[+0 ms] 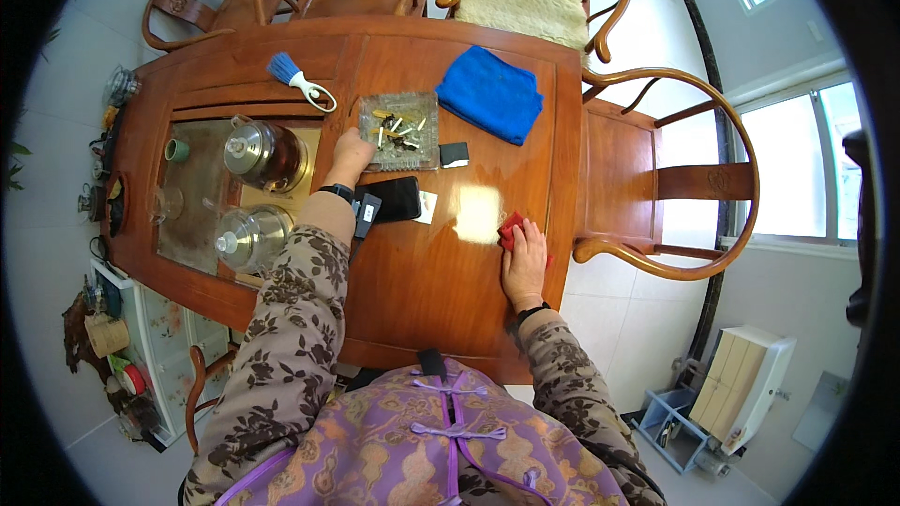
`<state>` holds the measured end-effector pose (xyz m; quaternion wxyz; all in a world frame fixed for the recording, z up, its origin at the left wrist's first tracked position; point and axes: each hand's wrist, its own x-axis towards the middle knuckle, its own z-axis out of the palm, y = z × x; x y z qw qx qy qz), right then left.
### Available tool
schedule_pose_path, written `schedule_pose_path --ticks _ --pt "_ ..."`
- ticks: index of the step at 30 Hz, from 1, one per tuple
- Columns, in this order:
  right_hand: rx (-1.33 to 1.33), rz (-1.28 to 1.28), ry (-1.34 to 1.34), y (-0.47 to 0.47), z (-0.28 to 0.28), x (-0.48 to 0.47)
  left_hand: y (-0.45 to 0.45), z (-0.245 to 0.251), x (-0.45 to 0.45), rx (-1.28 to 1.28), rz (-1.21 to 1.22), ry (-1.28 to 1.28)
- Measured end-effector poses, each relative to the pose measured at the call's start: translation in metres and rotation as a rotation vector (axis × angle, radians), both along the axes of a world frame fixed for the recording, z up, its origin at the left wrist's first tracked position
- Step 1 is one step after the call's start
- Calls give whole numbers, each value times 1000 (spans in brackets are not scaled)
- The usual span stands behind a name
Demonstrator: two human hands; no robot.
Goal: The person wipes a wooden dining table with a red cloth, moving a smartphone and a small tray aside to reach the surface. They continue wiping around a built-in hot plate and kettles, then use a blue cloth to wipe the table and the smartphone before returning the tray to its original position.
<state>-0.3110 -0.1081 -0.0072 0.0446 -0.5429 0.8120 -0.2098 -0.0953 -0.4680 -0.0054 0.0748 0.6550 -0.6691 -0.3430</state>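
My left hand [354, 153] is at the left edge of a square glass ashtray [429, 154] holding cigarette butts; its fingers are partly hidden. Under my right hand [525, 261], a red cloth [511, 225] lies pressed on the glossy wooden table [422, 295] near its right edge. A folded blue towel [490, 93] lies beyond the ashtray to the right. Nearer to me than the ashtray are a black smartphone [395, 198], a white card [426, 207] and a grey device with a label [367, 215]. A small dark packet [454, 154] sits beside the ashtray.
On the left stand a glass kettle of dark liquid [271, 154], another glass kettle [260, 235], and a small green cup [176, 150]. A blue-bristled brush [302, 83] lies at the far left. Wooden armchairs [619, 176] stand along the table's right and far sides.
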Motion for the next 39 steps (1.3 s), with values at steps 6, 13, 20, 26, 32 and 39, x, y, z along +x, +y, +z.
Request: schedule_pose_path --ticks 6,13,20,26,32,39 --pt "-4 9 -22 -2 -2 1 -4 11 8 209 85 239" --pt "-29 -7 -51 -3 11 -3 -6 11 21 417 93 491" --pt "-125 8 -249 -3 22 -13 -24 -19 50 461 7 733" --pt "-317 11 -48 8 15 -12 -6 10 40 248 -106 470" --pt "-172 -20 -212 0 29 -22 6 24 28 459 133 706" --pt "-174 5 -87 1 45 -9 24 33 0 281 200 797"
